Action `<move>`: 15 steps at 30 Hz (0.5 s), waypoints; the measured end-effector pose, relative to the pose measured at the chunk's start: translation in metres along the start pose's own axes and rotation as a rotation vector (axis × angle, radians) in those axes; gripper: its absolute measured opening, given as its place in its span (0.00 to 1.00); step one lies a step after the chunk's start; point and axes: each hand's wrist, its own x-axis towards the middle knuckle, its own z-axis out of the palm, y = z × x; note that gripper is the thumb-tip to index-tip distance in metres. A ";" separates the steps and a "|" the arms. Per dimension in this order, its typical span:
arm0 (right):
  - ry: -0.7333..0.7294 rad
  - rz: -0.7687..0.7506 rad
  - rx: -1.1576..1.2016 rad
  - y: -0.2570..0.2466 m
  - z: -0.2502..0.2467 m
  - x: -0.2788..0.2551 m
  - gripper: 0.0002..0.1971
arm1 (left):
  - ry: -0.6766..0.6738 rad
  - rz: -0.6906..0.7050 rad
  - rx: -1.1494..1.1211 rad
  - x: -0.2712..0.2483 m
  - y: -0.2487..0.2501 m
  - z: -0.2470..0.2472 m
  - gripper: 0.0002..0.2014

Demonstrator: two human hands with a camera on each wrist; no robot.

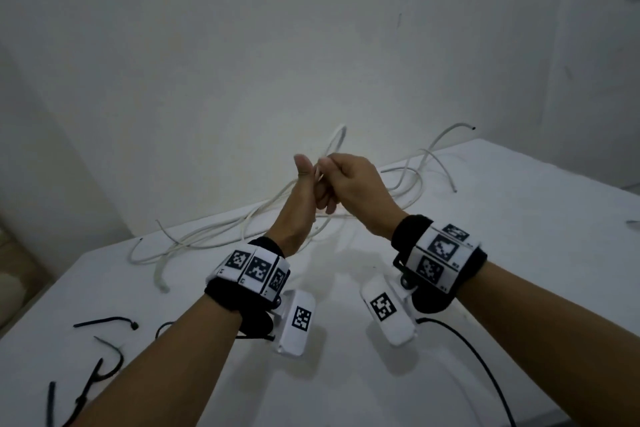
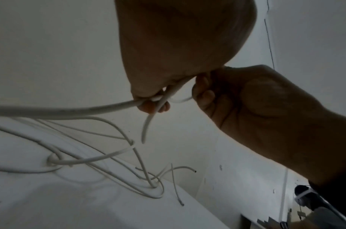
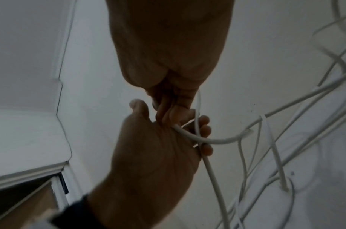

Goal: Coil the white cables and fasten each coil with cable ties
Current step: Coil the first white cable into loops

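Both hands are raised above the white table (image 1: 502, 253), close together. My left hand (image 1: 313, 184) stands thumb up, fingers curled round a white cable (image 1: 342, 135) that loops up behind the hands. In the left wrist view the left hand's fingertips (image 2: 154, 105) clamp two crossing strands of the cable (image 2: 80, 110). My right hand (image 1: 330, 168) pinches the same cable right against the left hand. From the right wrist, the cable (image 3: 217, 141) bends across the left hand's fingers (image 3: 204, 131). The rest of the cable trails down to a loose tangle (image 1: 207, 236) on the table.
More white cable loops (image 1: 420, 166) lie at the back right, one end sticking up near the wall. Several black cable ties (image 1: 104, 321) lie at the table's front left. A black cord (image 1: 485, 367) runs from the right wrist camera. The table's left edge is near the ties.
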 end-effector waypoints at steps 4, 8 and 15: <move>0.021 0.086 0.116 -0.006 -0.005 0.010 0.16 | 0.005 -0.006 0.082 0.002 -0.008 -0.007 0.31; -0.038 0.184 0.235 -0.009 -0.010 0.009 0.08 | 0.042 -0.017 0.006 0.006 -0.007 -0.013 0.24; -0.106 0.205 -0.267 0.000 -0.002 -0.027 0.12 | 0.302 -0.155 -0.512 0.032 0.008 -0.040 0.27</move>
